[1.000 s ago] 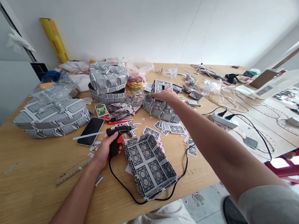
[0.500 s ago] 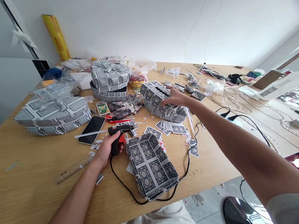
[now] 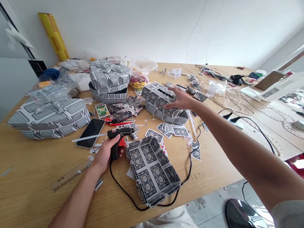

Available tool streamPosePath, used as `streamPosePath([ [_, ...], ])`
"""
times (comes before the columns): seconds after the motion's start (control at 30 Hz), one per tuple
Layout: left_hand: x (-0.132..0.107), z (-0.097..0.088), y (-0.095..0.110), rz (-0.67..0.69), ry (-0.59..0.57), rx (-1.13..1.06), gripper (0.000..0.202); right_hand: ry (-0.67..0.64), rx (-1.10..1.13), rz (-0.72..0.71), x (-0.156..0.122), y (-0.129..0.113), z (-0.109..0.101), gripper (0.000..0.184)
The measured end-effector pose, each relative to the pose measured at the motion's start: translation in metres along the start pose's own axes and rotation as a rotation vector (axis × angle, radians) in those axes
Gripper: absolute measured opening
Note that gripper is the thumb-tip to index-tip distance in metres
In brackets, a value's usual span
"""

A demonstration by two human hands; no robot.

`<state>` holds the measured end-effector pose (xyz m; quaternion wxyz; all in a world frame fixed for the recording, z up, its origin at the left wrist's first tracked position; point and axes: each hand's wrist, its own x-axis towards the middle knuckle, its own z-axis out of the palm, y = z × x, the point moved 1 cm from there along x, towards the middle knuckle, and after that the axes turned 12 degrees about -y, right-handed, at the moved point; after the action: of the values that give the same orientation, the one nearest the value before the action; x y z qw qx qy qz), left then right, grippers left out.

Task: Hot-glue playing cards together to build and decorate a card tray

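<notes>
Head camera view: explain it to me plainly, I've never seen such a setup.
There is no machine here: these are a person's own bare hands, seen by a camera worn on the head, looking forward and down. The left hand holds a black glue gun with a pale stick out its back. The right hand is spread at one end of a slotted box; whether it grips is unclear. On the wooden table, an open card-patterned box lies nearest the person, with loose cards beyond it and a phone to the left.
</notes>
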<state>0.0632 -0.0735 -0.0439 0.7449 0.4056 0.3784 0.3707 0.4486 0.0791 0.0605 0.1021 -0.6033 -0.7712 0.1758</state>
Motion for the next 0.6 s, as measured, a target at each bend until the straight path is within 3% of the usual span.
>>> streamPosePath([
  [0.13, -0.001, 0.001, 0.000, -0.004, 0.008, -0.013, 0.057, 0.345, -0.006, -0.162, -0.039, -0.039, 0.034, 0.046],
  [0.17, -0.002, 0.002, 0.000, -0.001, 0.005, -0.011, 0.057, 0.363, 0.016, -0.199, -0.049, -0.048, 0.046, 0.034],
  [0.23, -0.002, 0.002, 0.001, 0.016, -0.010, -0.004, 0.055, 0.263, 0.080, -0.282, -0.065, -0.062, 0.073, 0.019],
  [0.3, -0.003, 0.002, 0.001, 0.037, -0.030, 0.001, 0.053, 0.136, 0.130, -0.322, -0.075, -0.068, 0.097, 0.018],
  [0.43, -0.003, 0.001, 0.002, 0.047, -0.035, -0.006, 0.051, -0.130, 0.094, -0.253, -0.078, -0.063, 0.126, 0.040],
  [0.6, -0.003, 0.002, 0.002, 0.003, -0.002, 0.019, 0.051, -0.211, 0.129, -0.103, -0.075, -0.055, 0.133, 0.061],
])
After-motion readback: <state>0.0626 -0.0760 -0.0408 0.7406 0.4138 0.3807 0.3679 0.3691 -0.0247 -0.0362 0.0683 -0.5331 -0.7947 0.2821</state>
